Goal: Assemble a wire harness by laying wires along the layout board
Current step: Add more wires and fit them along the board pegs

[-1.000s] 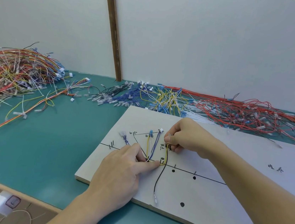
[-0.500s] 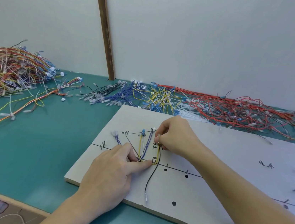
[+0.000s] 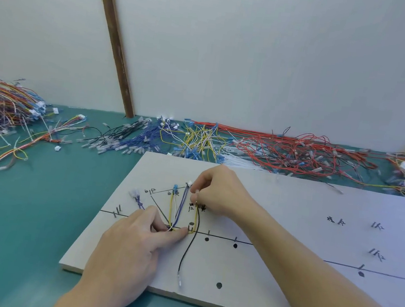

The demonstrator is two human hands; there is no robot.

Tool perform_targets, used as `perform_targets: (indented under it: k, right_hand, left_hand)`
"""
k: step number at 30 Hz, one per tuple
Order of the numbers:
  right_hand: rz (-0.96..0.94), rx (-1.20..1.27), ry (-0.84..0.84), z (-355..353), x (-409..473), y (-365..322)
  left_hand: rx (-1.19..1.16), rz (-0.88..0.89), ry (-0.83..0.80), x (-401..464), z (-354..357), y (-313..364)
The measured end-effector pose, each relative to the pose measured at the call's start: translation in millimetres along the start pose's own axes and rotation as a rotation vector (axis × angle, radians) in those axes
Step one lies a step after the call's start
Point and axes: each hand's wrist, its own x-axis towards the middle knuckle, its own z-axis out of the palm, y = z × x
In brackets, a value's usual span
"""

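On the teal bench (image 3: 22, 220) lies a pale grey rectangular layout board (image 3: 270, 276) marked with black lines and dots. The left hand (image 3: 131, 249) presses its straight forefinger on yellow, white and blue wires (image 3: 175, 208) where they meet the line. The right hand (image 3: 219, 191) pinches the upper end of a thin black wire (image 3: 188, 251), which runs down toward the board's near edge.

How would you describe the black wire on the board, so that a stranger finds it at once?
Start at the pale layout board on the green table. Near its front edge, right of the left hand, the black wire runs toward the viewer and ends in a small clear terminal. It alone crosses the drawn line; the yellow, white and blue wires stay behind it.
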Motion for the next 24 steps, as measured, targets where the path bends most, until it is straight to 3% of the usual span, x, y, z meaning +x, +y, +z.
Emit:
perform_targets:
  k: [24]
  right_hand:
    - [-0.113,-0.105,0.078,5.9,-12.9,7.5]
  left_hand:
    - [-0.007,-0.039,-0.052,1.5,4.2,-4.8]
